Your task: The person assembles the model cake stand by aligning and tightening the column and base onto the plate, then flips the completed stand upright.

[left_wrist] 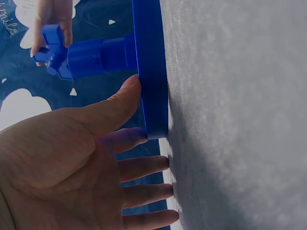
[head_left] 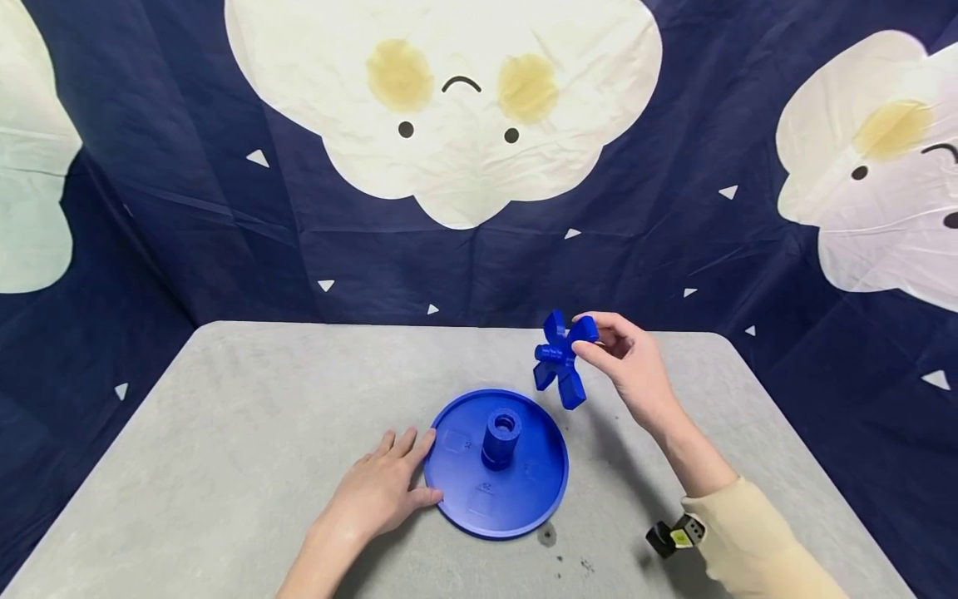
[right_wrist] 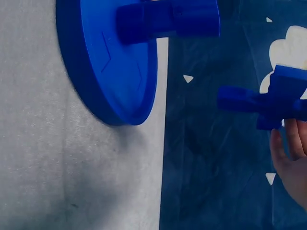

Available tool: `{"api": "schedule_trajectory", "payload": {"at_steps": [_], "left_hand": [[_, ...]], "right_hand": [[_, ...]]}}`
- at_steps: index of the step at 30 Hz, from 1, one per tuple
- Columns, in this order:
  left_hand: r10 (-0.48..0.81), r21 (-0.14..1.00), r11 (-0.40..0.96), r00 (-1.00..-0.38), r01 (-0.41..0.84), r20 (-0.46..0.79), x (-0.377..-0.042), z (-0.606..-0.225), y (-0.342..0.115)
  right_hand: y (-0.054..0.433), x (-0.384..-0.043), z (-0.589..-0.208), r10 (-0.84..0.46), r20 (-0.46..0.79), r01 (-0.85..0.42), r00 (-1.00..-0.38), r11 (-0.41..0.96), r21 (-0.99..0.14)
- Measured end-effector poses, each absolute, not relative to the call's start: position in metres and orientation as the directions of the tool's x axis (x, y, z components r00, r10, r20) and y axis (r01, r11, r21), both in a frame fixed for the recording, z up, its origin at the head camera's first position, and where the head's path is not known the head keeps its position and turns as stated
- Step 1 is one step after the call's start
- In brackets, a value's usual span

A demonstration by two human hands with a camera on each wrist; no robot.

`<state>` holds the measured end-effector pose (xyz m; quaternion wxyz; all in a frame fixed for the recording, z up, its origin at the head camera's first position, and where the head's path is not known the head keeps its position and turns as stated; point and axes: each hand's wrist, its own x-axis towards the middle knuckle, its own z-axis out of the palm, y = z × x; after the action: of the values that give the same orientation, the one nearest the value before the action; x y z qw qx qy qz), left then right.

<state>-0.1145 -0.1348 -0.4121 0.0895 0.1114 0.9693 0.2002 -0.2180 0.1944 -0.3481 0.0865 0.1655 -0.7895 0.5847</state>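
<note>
A blue knob is pinched by one blade in the right hand and is held above the table, apart from the hollow post, its ridged stem turned to the left. The post is borne upright at the middle of the round blue base, which is set on the table and touched at its left rim by the left hand, whose fingers are spread and fairly straight.

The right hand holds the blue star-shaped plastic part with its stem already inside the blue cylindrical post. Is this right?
Not inside: the right wrist view shows the stem apart from the post; the right hand does hold the part.
</note>
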Motion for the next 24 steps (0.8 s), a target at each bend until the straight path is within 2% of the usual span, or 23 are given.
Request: {"api": "schedule_trajectory", "payload": {"at_steps": [4, 13, 24], "left_hand": [[0.251, 0.407, 0.895, -0.96, 0.181, -0.127, -0.115, -0.413, -0.136], [0.255, 0.409, 0.895, -0.958, 0.181, -0.134, -0.115, -0.412, -0.135], [0.255, 0.412, 0.894, -0.957, 0.178, -0.139, -0.114, -0.411, -0.136]], "right_hand": [[0.186, -0.214, -0.344, -0.254, 0.392, -0.457, -0.884, 0.298, -0.838], [0.16, -0.198, -0.333, -0.467, 0.473, -0.66, -0.747, 0.434, -0.613], [0.136, -0.18, -0.337, -0.698, 0.496, -0.856, -0.516, 0.396, -0.334]]}}
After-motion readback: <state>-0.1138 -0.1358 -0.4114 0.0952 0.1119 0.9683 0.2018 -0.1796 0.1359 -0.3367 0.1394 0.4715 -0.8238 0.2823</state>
